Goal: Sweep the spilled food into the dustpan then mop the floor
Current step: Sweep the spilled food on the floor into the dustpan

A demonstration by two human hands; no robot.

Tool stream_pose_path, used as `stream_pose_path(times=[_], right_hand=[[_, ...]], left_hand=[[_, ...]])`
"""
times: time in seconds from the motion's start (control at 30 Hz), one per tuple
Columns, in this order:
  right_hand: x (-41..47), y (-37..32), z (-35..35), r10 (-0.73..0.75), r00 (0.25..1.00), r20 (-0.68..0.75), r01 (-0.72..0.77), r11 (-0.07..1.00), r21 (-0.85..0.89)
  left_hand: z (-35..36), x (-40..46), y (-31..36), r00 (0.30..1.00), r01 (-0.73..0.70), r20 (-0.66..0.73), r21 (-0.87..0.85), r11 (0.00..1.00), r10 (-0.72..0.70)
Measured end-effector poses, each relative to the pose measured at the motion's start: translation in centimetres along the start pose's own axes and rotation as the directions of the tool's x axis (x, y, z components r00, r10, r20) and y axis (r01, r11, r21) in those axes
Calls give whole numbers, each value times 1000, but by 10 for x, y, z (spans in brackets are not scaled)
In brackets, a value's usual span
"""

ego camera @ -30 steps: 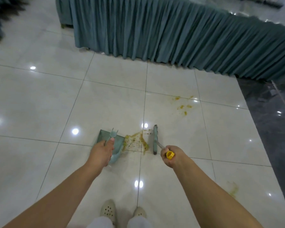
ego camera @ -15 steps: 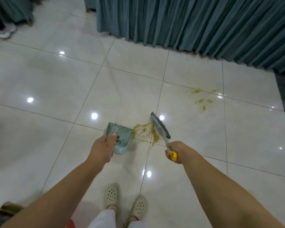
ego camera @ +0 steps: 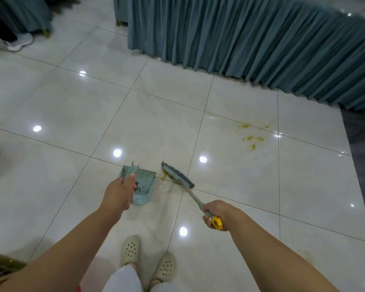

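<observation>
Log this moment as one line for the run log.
left hand: holds dustpan | right hand: grips brush | yellow spill: unswept, right of brush | mopping: not started

open tile floor lies ahead of both grips up to the pleated table skirt; between them dustpan and broom head stand just apart.
</observation>
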State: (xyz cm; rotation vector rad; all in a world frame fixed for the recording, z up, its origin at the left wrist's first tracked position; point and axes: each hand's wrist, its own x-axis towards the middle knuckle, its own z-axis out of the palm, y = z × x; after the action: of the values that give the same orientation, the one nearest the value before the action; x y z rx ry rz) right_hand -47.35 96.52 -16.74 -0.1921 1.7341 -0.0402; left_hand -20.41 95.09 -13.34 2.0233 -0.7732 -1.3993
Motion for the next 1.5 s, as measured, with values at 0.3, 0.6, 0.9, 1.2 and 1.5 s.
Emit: stream_pose_path(times=[0.3, 0.6, 0.9, 1.2, 1.5], right_hand=[[-9, -17, -16, -143, 989, -45, 140, 989, -53], [31, -31, 17, -159, 987, -21, 149, 957, -247], [27, 14, -11, -151, 988, -12, 129, 880, -457], [7, 54, -53, -169, 985, -27, 145, 911, -387], [-11, 72, -63, -120, 991, -59, 123, 991, 47]], left_hand=[[-19, -10, -17, 999, 16, -35, -99, 995, -20], [-34, -10, -40, 995, 40, -80, -128, 991, -51], [-21, -18, -47, 992, 46, -115, -65, 997, -53], [-2, -32, -39, 996, -22, -92, 14, 1000, 23], [-5, -27, -37, 997, -76, 26, -12, 997, 76]])
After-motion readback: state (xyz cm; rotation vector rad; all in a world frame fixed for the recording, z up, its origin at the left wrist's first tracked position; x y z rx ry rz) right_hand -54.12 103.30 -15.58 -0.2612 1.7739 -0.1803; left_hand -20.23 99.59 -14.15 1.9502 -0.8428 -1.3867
